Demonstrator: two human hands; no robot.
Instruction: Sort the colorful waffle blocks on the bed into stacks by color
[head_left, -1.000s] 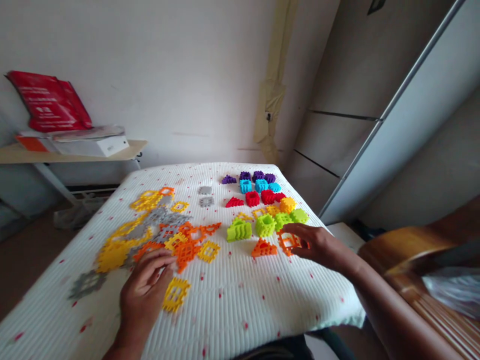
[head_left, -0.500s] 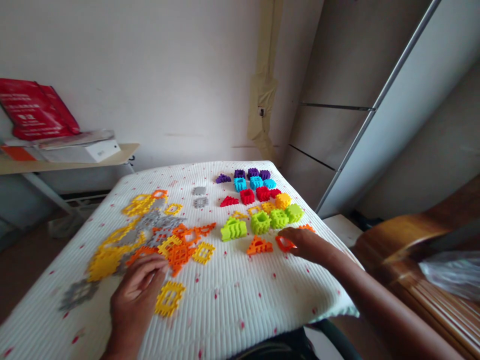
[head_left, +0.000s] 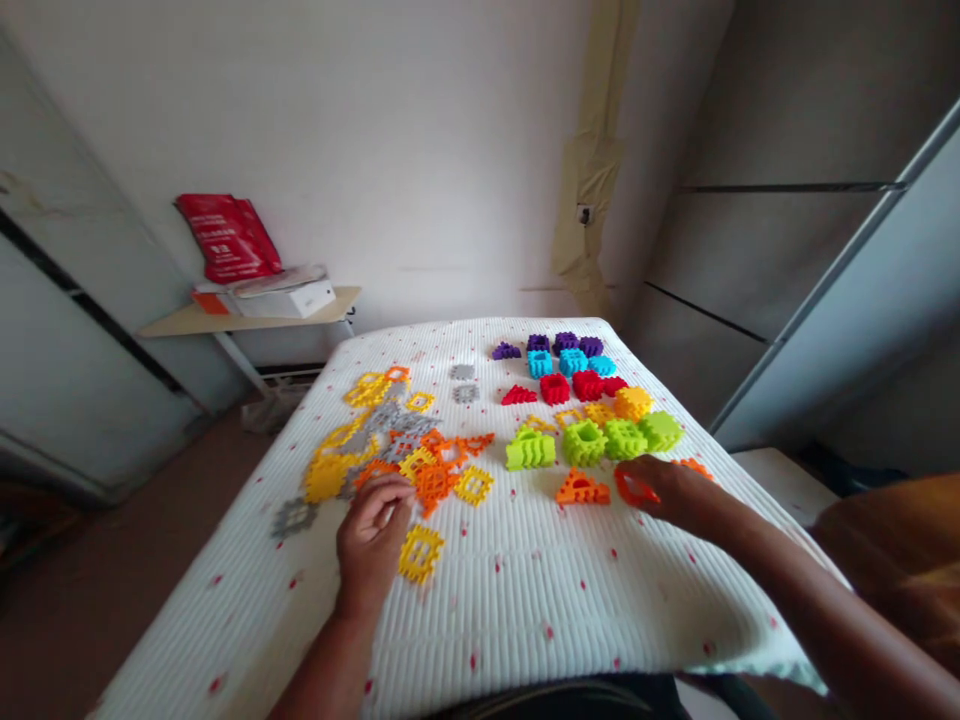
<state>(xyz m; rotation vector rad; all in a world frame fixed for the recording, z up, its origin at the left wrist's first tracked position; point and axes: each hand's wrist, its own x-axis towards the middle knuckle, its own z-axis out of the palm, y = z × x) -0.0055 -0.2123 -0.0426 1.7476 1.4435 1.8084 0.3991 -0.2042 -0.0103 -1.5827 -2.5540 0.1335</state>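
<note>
Green blocks (head_left: 625, 440) stand in a row directly behind the orange frame (head_left: 622, 487); yellow pieces (head_left: 634, 403), red blocks (head_left: 587, 386), blue blocks (head_left: 601, 366) and purple blocks (head_left: 590, 346) form rows beyond. An orange triangle block (head_left: 581, 490) stands just left of the frame, base running left to right. A mixed pile of flat pieces (head_left: 390, 425) occupies the left part of the cloth (head_left: 525, 590). The frame sits in front of the green row, its opening facing the viewer. The right hand (head_left: 670, 487) covers its right end and hides its long axis. The right fingers bend over the frame; whether they grip or only touch it cannot be told. The left hand (head_left: 375, 525) is loosely curled near a yellow square (head_left: 420, 540), thumb close to fingertips, contents hidden
</note>
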